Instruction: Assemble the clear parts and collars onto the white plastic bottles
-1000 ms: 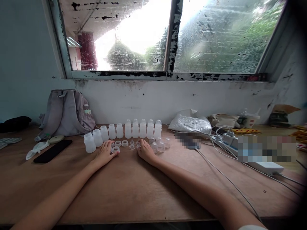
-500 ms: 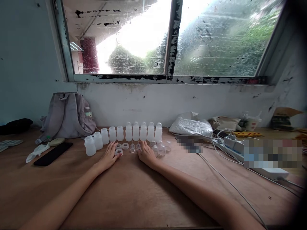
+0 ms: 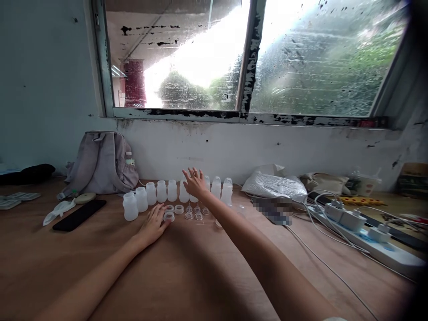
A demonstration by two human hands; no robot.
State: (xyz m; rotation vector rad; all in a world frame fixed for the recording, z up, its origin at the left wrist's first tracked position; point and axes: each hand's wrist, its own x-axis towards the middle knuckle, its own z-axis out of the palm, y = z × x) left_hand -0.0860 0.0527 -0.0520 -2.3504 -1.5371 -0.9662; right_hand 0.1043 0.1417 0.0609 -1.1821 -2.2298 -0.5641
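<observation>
My left hand (image 3: 153, 224) rests on the table with its fingers apart, beside several white bottle collar rings (image 3: 169, 216). Raised over the row of capped baby bottles (image 3: 226, 192) is my right hand (image 3: 195, 183), fingers spread and holding nothing. It hides part of that row; I cannot tell whether it touches a bottle. Several clear bottle teats (image 3: 189, 216) stand right of the rings. To the left, several uncapped frosted bottles (image 3: 130, 207) form a curved line. Clear bottle caps (image 3: 241, 210) lie partly behind my right forearm.
A grey backpack (image 3: 102, 162) and a black phone (image 3: 79, 215) are on the left. Toward the right lie a silvery plastic package (image 3: 274, 185), a white power strip (image 3: 384, 247) with plugs, and loose cables (image 3: 321, 258). A wall and window (image 3: 187, 71) stand behind the table.
My right hand has lifted from beside the teats and reached forward over the capped bottles. My left hand stays by the rings. The view has shifted slightly.
</observation>
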